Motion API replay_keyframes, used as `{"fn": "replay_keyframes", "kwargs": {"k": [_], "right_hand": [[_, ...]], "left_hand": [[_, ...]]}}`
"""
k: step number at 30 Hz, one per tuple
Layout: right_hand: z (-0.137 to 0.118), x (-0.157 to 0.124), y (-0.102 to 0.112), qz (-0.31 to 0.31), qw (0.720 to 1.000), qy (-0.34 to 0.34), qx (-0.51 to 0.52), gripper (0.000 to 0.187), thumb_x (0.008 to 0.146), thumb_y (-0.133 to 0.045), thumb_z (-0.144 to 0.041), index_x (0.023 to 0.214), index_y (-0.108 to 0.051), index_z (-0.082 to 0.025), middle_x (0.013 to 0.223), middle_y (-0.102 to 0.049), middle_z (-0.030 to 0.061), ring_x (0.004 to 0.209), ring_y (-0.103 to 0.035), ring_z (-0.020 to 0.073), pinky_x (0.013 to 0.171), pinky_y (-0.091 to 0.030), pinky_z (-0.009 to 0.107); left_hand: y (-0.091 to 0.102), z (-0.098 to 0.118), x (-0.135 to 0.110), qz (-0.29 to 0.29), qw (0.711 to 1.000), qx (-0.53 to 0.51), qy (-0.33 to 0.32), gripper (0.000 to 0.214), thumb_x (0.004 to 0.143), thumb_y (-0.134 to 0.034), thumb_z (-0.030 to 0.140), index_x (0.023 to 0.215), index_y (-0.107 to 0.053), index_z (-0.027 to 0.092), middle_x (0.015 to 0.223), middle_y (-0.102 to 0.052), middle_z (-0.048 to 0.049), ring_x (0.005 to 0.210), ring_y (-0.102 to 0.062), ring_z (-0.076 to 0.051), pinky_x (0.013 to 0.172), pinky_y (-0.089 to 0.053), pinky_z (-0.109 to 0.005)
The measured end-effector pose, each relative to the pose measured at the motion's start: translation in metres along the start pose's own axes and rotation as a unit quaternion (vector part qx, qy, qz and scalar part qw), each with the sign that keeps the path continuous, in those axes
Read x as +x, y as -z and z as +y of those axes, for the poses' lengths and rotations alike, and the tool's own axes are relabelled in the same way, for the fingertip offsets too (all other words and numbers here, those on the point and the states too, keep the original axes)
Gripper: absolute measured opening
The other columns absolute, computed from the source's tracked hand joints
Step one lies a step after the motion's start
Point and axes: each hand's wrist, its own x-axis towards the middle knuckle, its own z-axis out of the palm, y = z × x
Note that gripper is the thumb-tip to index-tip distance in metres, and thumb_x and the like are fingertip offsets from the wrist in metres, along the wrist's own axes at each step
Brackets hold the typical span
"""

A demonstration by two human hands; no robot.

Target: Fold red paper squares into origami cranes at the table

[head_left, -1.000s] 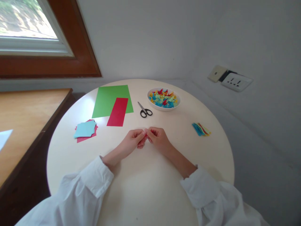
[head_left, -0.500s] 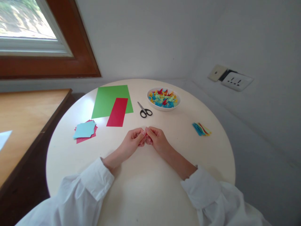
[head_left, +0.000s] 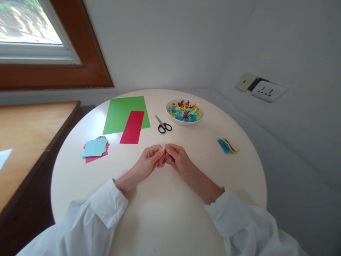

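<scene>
My left hand [head_left: 153, 156] and my right hand [head_left: 176, 155] meet over the middle of the round white table [head_left: 165, 213]. Between their thumbs and forefingers they pinch a small piece of red paper [head_left: 165, 152], mostly hidden by the fingers, so its folded shape cannot be made out. Just beyond the hands lie scissors [head_left: 163, 126] with black handles, blades partly apart. A white bowl [head_left: 185, 123] full of small folded paper cranes [head_left: 184, 111] in several colours stands behind, to the right.
At the back left a red paper strip [head_left: 132, 127] overlaps a green sheet [head_left: 114, 115]. Blue and red paper squares [head_left: 95, 147] are stacked at the left. Folded paper strips [head_left: 228, 146] lie at the right. A wooden surface [head_left: 32, 131] is beside the table; walls stand behind and right.
Slightly more red paper shows between the fingertips, which have shifted a little. The hands stay together in the same place, and the things on the table lie as before.
</scene>
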Motion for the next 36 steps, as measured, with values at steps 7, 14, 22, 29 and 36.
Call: {"fn": "replay_keyframes", "kwargs": {"k": [7,14,22,29,36], "right_hand": [[-0.002,0.003,0.005,0.038,0.999,0.006,-0.008,0.041,0.067,-0.066,-0.041,0.045,-0.039,-0.019,0.037,-0.036,-0.0084,0.037,-0.028,0.0044,0.041,-0.021,0.024],[-0.005,0.007,0.009,0.099,0.995,0.012,-0.010,0.040,0.063,-0.067,-0.032,0.043,-0.033,-0.020,0.036,-0.028,-0.0109,0.035,-0.022,0.0027,0.040,-0.015,0.024],[-0.004,0.005,0.009,0.073,0.995,0.006,-0.063,0.042,0.065,-0.067,-0.035,0.044,-0.034,-0.019,0.036,-0.031,-0.0103,0.035,-0.024,0.0031,0.042,-0.016,0.024],[-0.002,0.006,0.009,0.053,0.997,0.017,-0.053,0.048,0.066,-0.065,-0.053,0.046,-0.038,-0.019,0.038,-0.033,-0.0087,0.037,-0.026,0.0045,0.043,-0.018,0.025],[-0.002,0.006,0.010,0.088,0.987,0.074,-0.113,0.038,0.063,-0.070,-0.047,0.054,-0.045,-0.019,0.048,-0.042,-0.0072,0.045,-0.036,0.0068,0.046,-0.028,0.024]], "left_hand": [[0.005,0.000,0.003,-0.004,0.999,-0.021,0.032,0.033,0.078,-0.060,0.039,0.058,-0.048,0.015,0.052,-0.046,0.0028,0.053,-0.045,-0.009,0.054,-0.037,-0.024],[0.011,-0.002,0.004,0.131,0.947,0.251,-0.149,0.020,0.074,-0.065,0.031,0.087,-0.057,0.017,0.087,-0.060,-0.0033,0.077,-0.057,-0.013,0.074,-0.046,-0.027],[0.013,-0.009,0.001,0.104,0.886,0.407,-0.196,0.008,0.076,-0.060,0.021,0.083,-0.062,0.017,0.083,-0.068,-0.0048,0.079,-0.062,-0.016,0.076,-0.049,-0.029],[0.011,-0.007,0.001,0.113,0.918,0.348,-0.154,0.010,0.076,-0.060,0.024,0.081,-0.064,0.016,0.081,-0.068,-0.0054,0.077,-0.062,-0.016,0.075,-0.048,-0.029],[0.006,0.003,0.004,0.192,0.943,0.256,-0.093,0.015,0.067,-0.068,0.029,0.071,-0.063,0.015,0.067,-0.064,-0.0017,0.062,-0.056,-0.013,0.059,-0.043,-0.024]]}}
